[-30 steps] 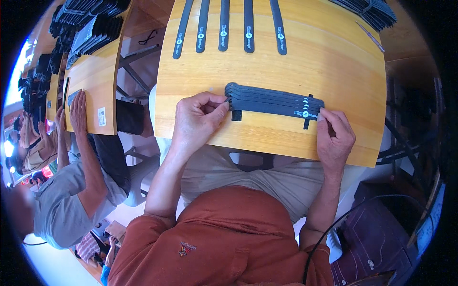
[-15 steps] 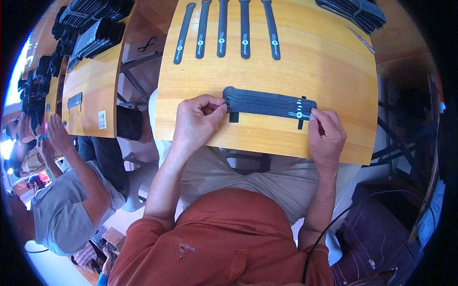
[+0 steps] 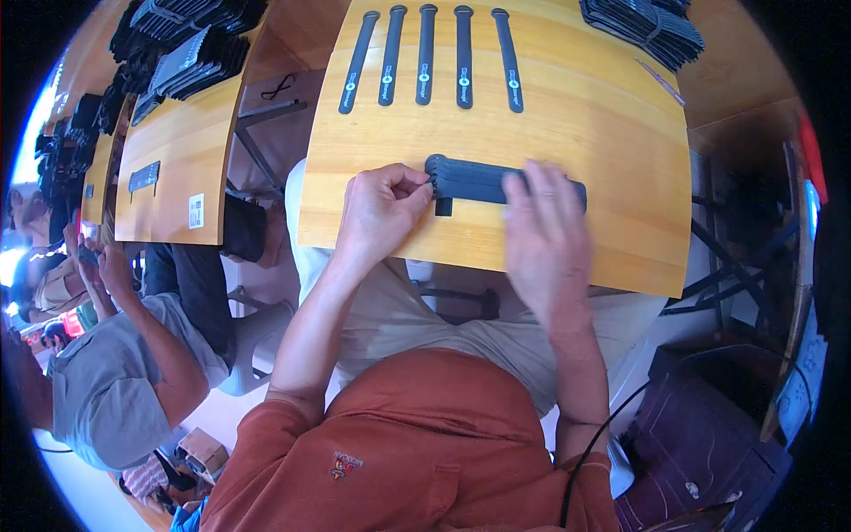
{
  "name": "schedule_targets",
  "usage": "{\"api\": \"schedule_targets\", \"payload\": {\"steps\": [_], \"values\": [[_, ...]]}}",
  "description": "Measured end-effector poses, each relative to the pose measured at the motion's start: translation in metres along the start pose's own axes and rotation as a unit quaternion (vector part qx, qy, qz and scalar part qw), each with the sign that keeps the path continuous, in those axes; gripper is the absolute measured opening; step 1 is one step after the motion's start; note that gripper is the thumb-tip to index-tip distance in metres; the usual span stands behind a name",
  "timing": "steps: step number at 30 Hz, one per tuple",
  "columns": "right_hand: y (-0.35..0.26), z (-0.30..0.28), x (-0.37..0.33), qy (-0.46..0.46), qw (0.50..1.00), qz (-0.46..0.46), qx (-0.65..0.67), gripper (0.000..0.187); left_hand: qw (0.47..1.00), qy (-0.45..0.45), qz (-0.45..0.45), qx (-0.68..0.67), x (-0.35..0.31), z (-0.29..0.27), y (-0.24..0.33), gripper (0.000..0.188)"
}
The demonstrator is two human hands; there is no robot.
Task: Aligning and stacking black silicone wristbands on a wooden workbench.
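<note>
1. While the left hand [image 3: 386,208] pinches the left end of the stack of dark straps [image 3: 483,180] between thumb and fingertips, the right hand [image 3: 545,239] lies across its right part, fingers stretched out and blurred; cannot tell whether they press or only pass over.
2. Stack's position: near half of the worktop [image 3: 372,142], lying lengthwise left to right, layers overlapped in steps. Right tip shows past the fingers; layers not countable.
3. Dark tab [image 3: 444,207] pokes out from under the near edge, close to the left end, flat on the wood. Not wrapped over the top there; under the right hand, cannot tell.
4. Progress, as judged: overlapping of this stack looks done, its left end fairly even; no fastening seen closed around it. Five single straps [image 3: 425,58] lie apart in a row at the far side, ungathered. A bundle [image 3: 643,31] at the far right looks finished, with a band around it. Thin pen-like tool [image 3: 660,80] near it, untouched.
5. Against half a second ago: right hand was pinching the stack's right end; now shifted left, pinch released, covering the white marks and a second tab visible then. Left pinch unchanged. Row of five shows the same spacing.
6. Neighbouring worktop [image 3: 168,204], left: small dark stack [image 3: 144,177] there in both frames.
</note>
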State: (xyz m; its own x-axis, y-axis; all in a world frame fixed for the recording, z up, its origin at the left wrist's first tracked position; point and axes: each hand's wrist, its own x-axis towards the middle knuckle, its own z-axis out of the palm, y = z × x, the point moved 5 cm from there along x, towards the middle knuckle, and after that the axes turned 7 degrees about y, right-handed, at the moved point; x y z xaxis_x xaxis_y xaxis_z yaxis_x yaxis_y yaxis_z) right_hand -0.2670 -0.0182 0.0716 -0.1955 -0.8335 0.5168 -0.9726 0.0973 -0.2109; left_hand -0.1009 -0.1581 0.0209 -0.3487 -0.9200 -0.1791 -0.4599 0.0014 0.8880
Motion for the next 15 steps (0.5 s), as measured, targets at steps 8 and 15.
{"api": "schedule_targets", "payload": {"steps": [8,15], "values": [[-0.039,0.047,-0.007,-0.112,0.991,-0.026,0.068,0.053,0.998,-0.011,0.058,-0.013,0.001,0.004,-0.004,0.013],[-0.038,0.047,-0.009,-0.112,0.992,-0.030,0.057,0.053,0.995,0.007,0.089,0.034,-0.005,0.000,0.008,0.015]]}}
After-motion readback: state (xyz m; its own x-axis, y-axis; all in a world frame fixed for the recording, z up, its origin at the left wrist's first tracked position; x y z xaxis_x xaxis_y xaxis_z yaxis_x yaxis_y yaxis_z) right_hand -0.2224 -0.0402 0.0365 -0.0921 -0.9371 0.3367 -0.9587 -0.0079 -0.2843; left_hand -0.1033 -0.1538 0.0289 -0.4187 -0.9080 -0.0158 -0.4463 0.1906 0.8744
